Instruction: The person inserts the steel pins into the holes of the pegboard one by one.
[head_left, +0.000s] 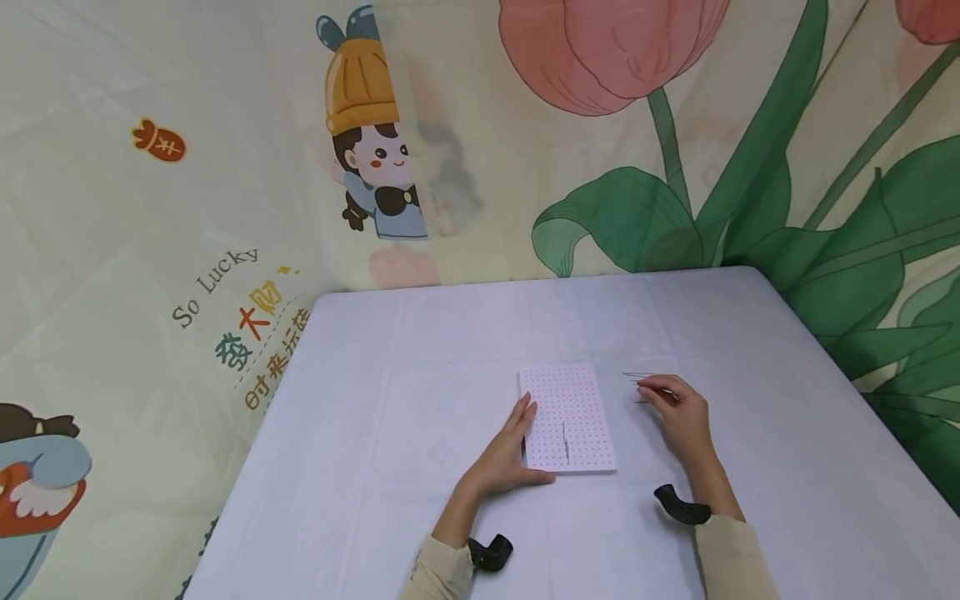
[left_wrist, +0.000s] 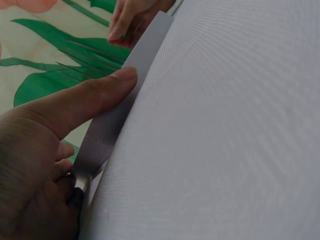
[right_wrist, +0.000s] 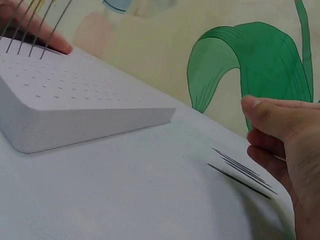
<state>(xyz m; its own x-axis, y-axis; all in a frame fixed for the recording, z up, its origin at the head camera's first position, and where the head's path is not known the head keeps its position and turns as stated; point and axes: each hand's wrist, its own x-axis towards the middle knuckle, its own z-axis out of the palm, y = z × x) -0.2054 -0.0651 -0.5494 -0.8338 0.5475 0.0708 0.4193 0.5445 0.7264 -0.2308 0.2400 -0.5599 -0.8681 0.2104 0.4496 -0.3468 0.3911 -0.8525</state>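
Note:
A white board with rows of small holes [head_left: 562,392] lies flat on the table. My left hand [head_left: 504,454] holds its near left corner, thumb [left_wrist: 107,92] along the near side and fingers along the left side. Several thin metal pins [right_wrist: 50,30] stand upright in a row in the board. To the right of the board, my right hand [head_left: 678,408] hovers over several loose pins [right_wrist: 240,181] lying on the table. Its thumb and fingers are loosely bent near one another, and nothing shows between them.
The table [head_left: 420,375] has a white cover. Behind it hangs a printed cloth [head_left: 465,125] with flowers and cartoon figures. A black band with a curved piece [head_left: 681,506] sits at the right wrist, and a similar one [head_left: 491,552] at the left.

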